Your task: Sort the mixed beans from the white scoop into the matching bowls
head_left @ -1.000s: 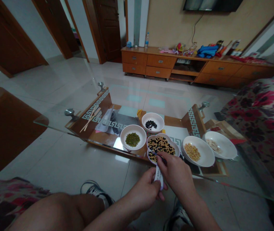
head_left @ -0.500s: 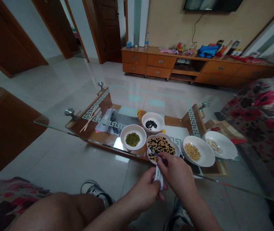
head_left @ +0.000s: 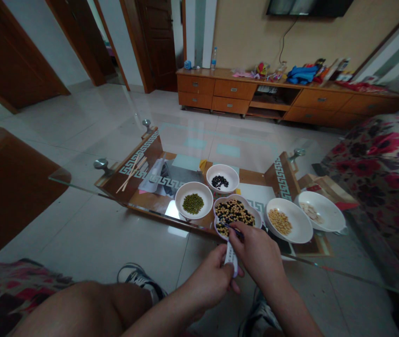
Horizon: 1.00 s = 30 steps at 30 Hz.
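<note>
Both forearms reaching forward, left hand curled low and gripping, right hand just above it, fingers pinched tight, wrist angled down. Pretty cramped pose tbh.

Flower-shaped dish of mixed beans at the near edge of the glass tabletop; mung-bean bowl left, black-bean bowl behind, soybean bowl right, plate beyond that; chopsticks far left; sideboard behind.
</note>
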Motion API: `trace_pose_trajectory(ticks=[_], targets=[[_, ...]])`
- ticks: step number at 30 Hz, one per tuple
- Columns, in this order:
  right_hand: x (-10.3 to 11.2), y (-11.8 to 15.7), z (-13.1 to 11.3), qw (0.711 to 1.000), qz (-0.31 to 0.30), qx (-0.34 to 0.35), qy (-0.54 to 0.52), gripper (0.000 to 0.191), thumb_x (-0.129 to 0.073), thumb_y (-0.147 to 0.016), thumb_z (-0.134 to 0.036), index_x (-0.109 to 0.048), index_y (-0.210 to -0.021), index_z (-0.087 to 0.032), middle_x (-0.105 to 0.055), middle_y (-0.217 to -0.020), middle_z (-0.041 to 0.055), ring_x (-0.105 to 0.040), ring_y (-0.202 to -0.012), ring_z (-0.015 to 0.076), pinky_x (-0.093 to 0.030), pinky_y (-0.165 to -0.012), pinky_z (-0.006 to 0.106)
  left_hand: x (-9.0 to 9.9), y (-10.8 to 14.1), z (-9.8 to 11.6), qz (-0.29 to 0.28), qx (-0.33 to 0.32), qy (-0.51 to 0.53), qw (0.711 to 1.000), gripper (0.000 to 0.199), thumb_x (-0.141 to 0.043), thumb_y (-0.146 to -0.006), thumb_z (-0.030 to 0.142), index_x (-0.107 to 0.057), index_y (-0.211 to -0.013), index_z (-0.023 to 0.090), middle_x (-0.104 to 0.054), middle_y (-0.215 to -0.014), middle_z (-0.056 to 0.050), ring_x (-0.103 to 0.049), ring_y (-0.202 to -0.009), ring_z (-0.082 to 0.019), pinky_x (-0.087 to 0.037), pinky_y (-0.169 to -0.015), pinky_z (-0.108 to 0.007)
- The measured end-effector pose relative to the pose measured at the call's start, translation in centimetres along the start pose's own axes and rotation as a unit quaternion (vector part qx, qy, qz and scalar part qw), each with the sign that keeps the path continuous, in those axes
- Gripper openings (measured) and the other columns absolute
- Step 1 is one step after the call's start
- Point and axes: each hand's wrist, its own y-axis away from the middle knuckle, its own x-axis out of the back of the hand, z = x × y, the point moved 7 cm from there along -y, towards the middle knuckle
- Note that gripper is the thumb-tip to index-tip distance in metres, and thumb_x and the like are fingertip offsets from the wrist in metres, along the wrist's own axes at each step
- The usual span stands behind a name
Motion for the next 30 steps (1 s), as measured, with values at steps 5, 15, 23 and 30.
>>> trace_pose_trajectory(ticks=[5,15,23,30], targets=[[-0.1,0.0,0.0,1.000,0.005,0.009,-0.001,0.026,-0.048,-0.091,-0.036,-0.072,-0.100,-0.031,-0.075,-0.083,0.0011,-0.069,-0.072,0.0180,-0.037,-0.056,0.026,-0.1,0.0,0.2,0.001,-0.001,0.002,1.000,0.036,-0.039,-0.080,0.009,-0.053,-0.113,0.012,-0.056,-0.084,-0.001,-0.051,-0.057,-0.008,-0.040,-0.056,-0.022],[0.7,0.4,0.2,0.998,0.041,0.040,-0.015,0.025,-0.049,-0.091,-0.035,-0.072,-0.099,-0.030,-0.075,-0.084,0.0009,-0.069,-0.070,0.0167,-0.039,-0.055,0.024,0.0,0.3,0.3,-0.002,0.006,-0.008,1.000,0.034,-0.039,-0.082,0.012,-0.053,-0.113,0.014,-0.059,-0.089,-0.003,-0.052,-0.058,-0.008,-0.039,-0.058,-0.023],[4.2,2.2,3.6,0.986,0.158,0.005,-0.055,0.030,-0.048,-0.091,-0.039,-0.073,-0.103,-0.027,-0.076,-0.081,0.0033,-0.069,-0.065,0.0165,-0.040,-0.052,0.023,0.1,0.2,-0.2,0.000,0.022,-0.019,1.000,0.035,-0.043,-0.082,0.018,-0.051,-0.116,0.014,-0.064,-0.094,-0.006,-0.054,-0.057,-0.008,-0.038,-0.061,-0.025],[6.4,3.3,7.9,0.972,0.222,-0.069,-0.024,0.035,-0.051,-0.088,-0.046,-0.075,-0.102,-0.025,-0.074,-0.077,0.0058,-0.068,-0.064,0.0196,-0.039,-0.052,0.025,0.3,0.1,-0.7,0.011,0.024,-0.019,0.999,0.032,-0.044,-0.080,0.018,-0.051,-0.112,0.015,-0.064,-0.096,-0.006,-0.055,-0.057,-0.009,-0.039,-0.061,-0.026]])
